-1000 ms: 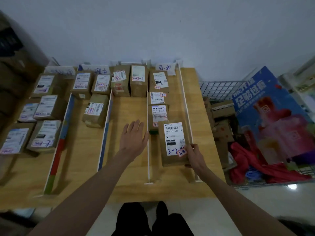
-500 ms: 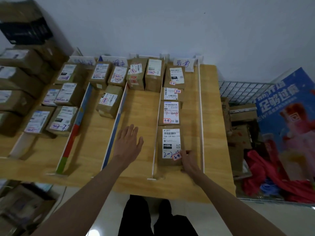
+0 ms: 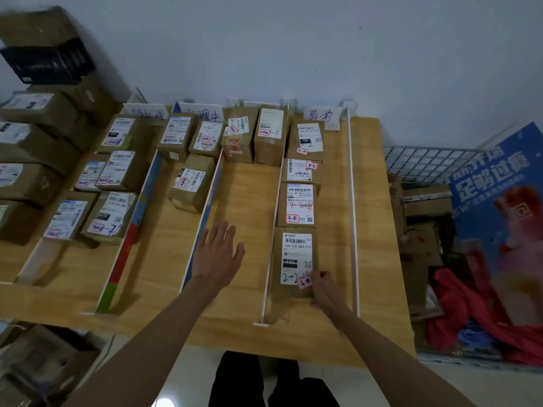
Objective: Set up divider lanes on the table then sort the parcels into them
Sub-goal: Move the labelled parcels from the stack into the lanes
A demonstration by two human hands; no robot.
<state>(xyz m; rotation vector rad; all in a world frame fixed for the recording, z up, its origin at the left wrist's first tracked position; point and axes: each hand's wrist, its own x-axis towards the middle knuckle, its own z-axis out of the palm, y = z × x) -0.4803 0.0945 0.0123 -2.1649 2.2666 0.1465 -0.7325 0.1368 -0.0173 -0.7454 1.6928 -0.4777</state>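
Note:
A wooden table (image 3: 377, 230) is split into lanes by upright strips: a coloured one (image 3: 129, 239), a blue-white one (image 3: 202, 221) and two white ones (image 3: 271, 239) (image 3: 352, 215). The nearest brown parcel (image 3: 295, 259), with a white label, lies flat in the rightmost lane behind three other parcels (image 3: 299, 204). My right hand (image 3: 324, 290) grips its near right corner. My left hand (image 3: 217, 257) hovers open, fingers spread, over the bare lane to the left. Several labelled parcels fill the left lanes (image 3: 110, 215) and the far end.
Paper lane signs (image 3: 321, 116) stand along the wall. A wire basket (image 3: 426, 163) with cardboard and red cloth (image 3: 458, 304) sits right of the table, beside a blue poster (image 3: 499, 201). Brown boxes are stacked at the left (image 3: 29, 142); another lies on the floor (image 3: 38, 365).
The parcel in my right hand went from tilted above the lane to lying flat in it. My left hand stayed spread over the neighbouring lane. The view swung left.

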